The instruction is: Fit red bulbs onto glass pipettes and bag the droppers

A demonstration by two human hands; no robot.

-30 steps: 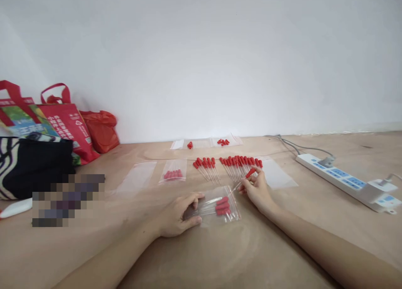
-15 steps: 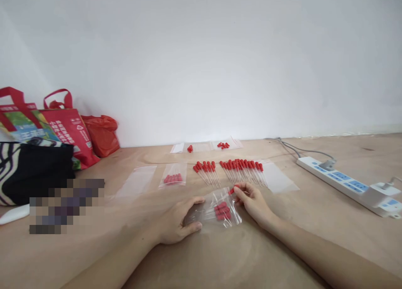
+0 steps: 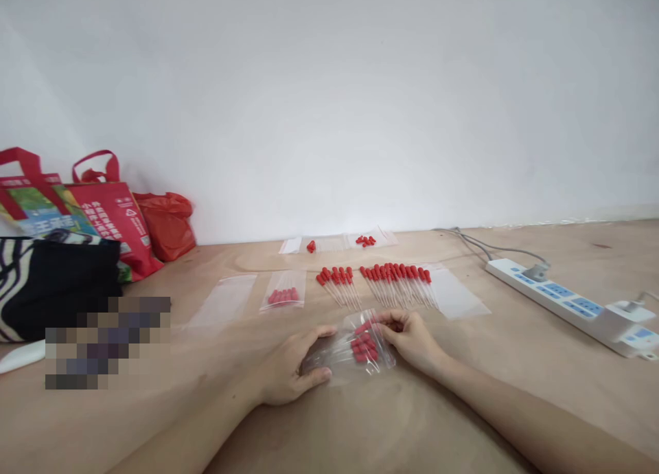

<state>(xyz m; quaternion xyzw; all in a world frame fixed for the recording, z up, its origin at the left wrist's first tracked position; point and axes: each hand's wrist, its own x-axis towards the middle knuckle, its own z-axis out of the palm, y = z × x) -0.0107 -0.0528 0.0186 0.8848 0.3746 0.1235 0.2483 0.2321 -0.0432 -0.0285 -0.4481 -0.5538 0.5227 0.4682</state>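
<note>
A clear zip bag (image 3: 337,358) lies on the table before me, with several red-bulbed droppers (image 3: 365,354) inside, their thin stems pointing left. My left hand (image 3: 293,365) holds the bag's left end between thumb and fingers. At the bag's right opening, my right hand (image 3: 412,338) is closed, fingertips pinching the end of one more dropper (image 3: 363,327). That dropper lies mostly within the bag, above the others. Beyond the bag, loose droppers with red bulbs lie in a smaller group (image 3: 336,276) and a larger fanned group (image 3: 396,273).
A filled bag of droppers (image 3: 283,295) and a flat clear bag (image 3: 224,299) lie left of the loose groups; another flat bag (image 3: 460,295) lies right. Bags with red bulbs (image 3: 366,241) rest by the wall. A power strip (image 3: 561,299) stands right, shopping bags (image 3: 123,220) left.
My right hand has pushed the dropper leftward, so its red bulb now sits inside the bag's opening. My left hand stays in place on the bag.
</note>
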